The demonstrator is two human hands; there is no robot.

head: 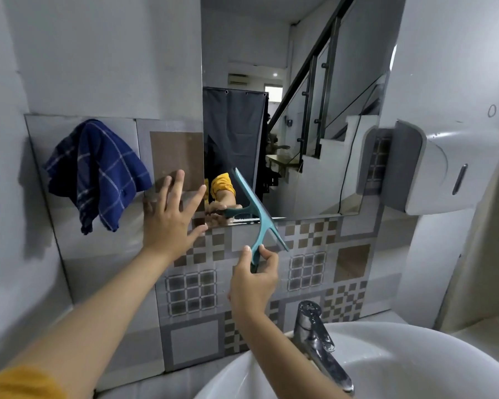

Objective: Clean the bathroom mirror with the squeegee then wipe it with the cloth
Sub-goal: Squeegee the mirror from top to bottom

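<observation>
I read this as the squeegee stage, at or near the bottom of a stroke. My right hand [252, 286] serves as the working grip: its fingers and thumb are clamped round the handle of the teal squeegee [260, 217], which rises up and away from that grip. The blade runs diagonally, its upper end over the lower left part of the mirror [294, 110] and its lower end already past the mirror's bottom edge, over the patterned wall tiles [314, 272]. Whether the blade is pressed to the glass I cannot tell. My left hand [173, 220] is the idle grip: fingers apart and straight, holding nothing, near the tiles just to the left of the mirror's lower left corner; contact with the wall is not certain. The blue checked cloth [95, 174] hangs on the wall further left of that hand, untouched, so the wiping stage has not begun. Below and to the right of the working grip stand the chrome tap [317, 338] and the white basin [386, 370]. In my judgement the next move calls for lifting the blade, resetting it at the top of an uncleaned strip, and keeping the edge flat on the glass.
</observation>
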